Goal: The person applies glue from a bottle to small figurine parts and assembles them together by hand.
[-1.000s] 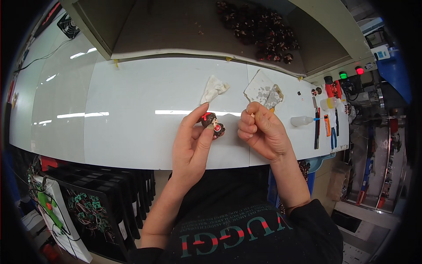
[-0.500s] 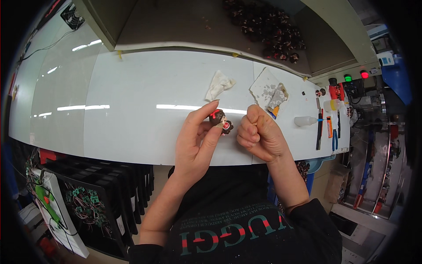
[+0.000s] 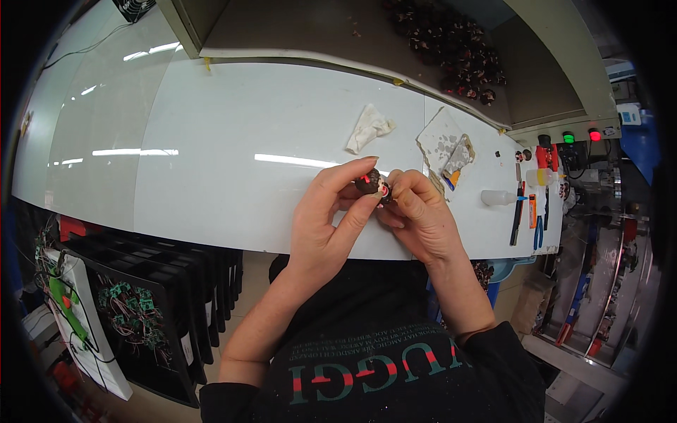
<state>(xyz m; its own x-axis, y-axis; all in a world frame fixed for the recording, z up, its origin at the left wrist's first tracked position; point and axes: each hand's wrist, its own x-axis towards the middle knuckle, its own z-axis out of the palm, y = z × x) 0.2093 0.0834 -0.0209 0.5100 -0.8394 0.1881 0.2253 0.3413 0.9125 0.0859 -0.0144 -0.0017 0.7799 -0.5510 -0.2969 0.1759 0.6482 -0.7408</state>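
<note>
Over the white table, my left hand (image 3: 326,218) grips a small doll figurine (image 3: 368,182) between thumb and fingers. The figurine has dark brown hair, a red bow and a pale face with a round red spot. My right hand (image 3: 425,218) is closed in a pinch, its fingertips against the figurine's right side. Whatever lies between those fingertips is too small or hidden to name. Past the hands, a crumpled white tissue (image 3: 370,128) lies on the table. To its right is a grey-stained white sheet (image 3: 436,141) with a glue tube (image 3: 458,158) on it.
A beige cabinet (image 3: 185,28) at the back holds a heap of similar figurine heads (image 3: 458,56). At the right lie a squeeze bottle (image 3: 497,197), blue-handled pliers (image 3: 539,233) and an orange-black knife (image 3: 532,210). Black racks (image 3: 162,275) stand below left, by a circuit-board tray (image 3: 134,303).
My right hand has come left and now touches the figurine. The left hand still holds the figurine, turned somewhat. The whole view has shifted slightly.
</note>
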